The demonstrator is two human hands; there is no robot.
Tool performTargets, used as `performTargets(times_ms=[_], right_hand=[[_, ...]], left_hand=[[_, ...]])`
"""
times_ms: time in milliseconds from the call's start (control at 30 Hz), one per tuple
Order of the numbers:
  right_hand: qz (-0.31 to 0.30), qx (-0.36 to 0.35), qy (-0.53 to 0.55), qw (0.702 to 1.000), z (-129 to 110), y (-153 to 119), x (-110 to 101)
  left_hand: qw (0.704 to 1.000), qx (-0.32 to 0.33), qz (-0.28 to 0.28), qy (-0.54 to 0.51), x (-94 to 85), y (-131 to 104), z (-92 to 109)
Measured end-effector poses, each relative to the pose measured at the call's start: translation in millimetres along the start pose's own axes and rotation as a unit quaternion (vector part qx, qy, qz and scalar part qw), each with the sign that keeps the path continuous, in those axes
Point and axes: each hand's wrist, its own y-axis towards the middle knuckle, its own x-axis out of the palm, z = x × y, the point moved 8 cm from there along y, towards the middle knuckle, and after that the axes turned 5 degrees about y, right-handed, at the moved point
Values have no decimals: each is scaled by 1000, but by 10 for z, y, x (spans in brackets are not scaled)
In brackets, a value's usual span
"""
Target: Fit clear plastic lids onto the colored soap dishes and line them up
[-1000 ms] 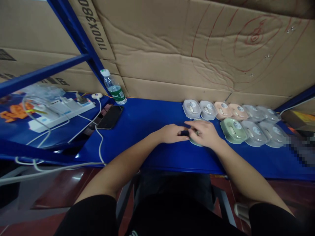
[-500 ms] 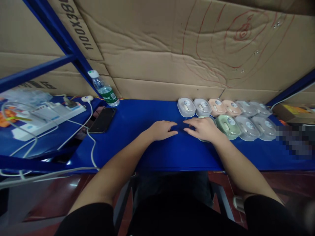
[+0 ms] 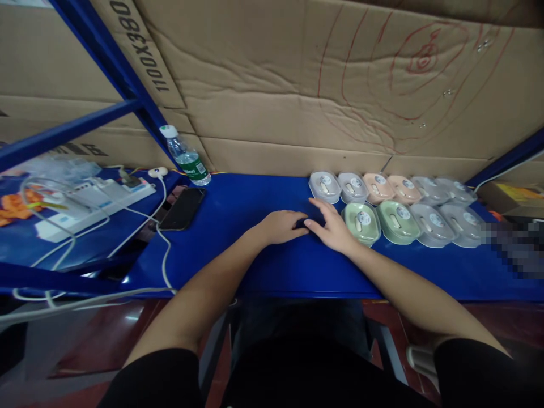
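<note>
Head view: the left hand (image 3: 282,226) and right hand (image 3: 334,231) hover loosely open over the blue tabletop (image 3: 242,195), fingertips close together, and just right of them sits the leftmost green container (image 3: 370,231), pale, see-through on top, with a white tab (image 3: 357,223) and a round sticker (image 3: 365,217) too small to read! Far left, a bottle (image 3: 180,154) wears a green label (image 3: 194,168); cardboard (image 3: 246,71) behind reads "1100X380".
</note>
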Motion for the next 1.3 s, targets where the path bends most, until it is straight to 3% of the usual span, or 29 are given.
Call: performTargets(times_ms=[133,400,533,633,767,933,1033,1133,1300], right_hand=[[59,19,-2,998,270,75,-190],[163,-2,-26,986,262,79,-428],[196,7,-68,978,366,80,-493],[170,20,-126,977,479,119,-433],[100,43,-209,972,590,173,-249],[41,34,-250,967,499,158,-69],[61,6,-247,967,330,126,-59],[86,20,-235,968,284,114,-81],[42,2,-142,989,342,130,-21]], left_hand=[[1000,-12,-11,11,10,-12,0],[1000,-17,-6,6,8,-5,-46],[998,-24,37,41,-36,1,-145],[993,-45,69,89,-66,-4,-249],[988,-83,57,115,-28,-23,-371],[986,-116,55,104,-21,-45,-444],[982,-158,85,64,-83,-61,-509],[977,-185,101,29,-129,-74,-545],[984,-152,87,10,-122,-57,-489]])
